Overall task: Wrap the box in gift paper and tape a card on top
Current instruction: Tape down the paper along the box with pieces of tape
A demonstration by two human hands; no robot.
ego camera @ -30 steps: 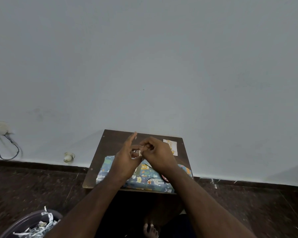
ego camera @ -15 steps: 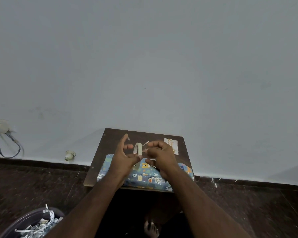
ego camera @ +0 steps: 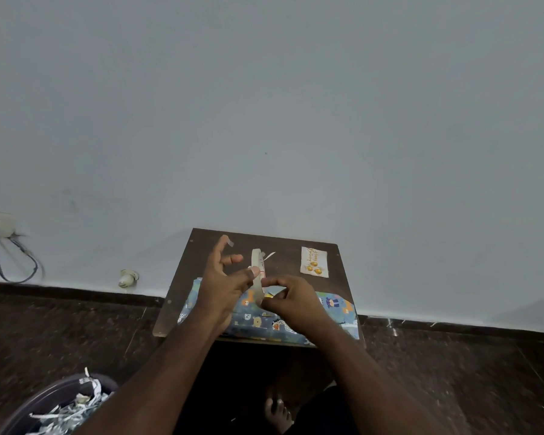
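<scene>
A box wrapped in blue animal-print paper [ego camera: 336, 306] lies along the near edge of a small dark wooden table [ego camera: 289, 249]. A white card with gold marks [ego camera: 313, 260] lies flat at the table's far right, apart from the box. Above the box my left hand [ego camera: 223, 284] holds a roll of clear tape [ego camera: 256, 268] upright with thumb and fingers; a small tape piece sticks to its raised index fingertip. My right hand [ego camera: 291, 298] pinches the tape's loose end just below the roll.
A grey wall stands right behind the table. A round bin with shredded paper scraps [ego camera: 60, 409] sits on the dark floor at lower left. A wall socket with cables [ego camera: 0, 227] is far left. A bare foot [ego camera: 277, 412] shows under the table.
The hands have parted: the tape roll came into sight in my left hand, and my right hand moved down and right, drawing tape off the roll.
</scene>
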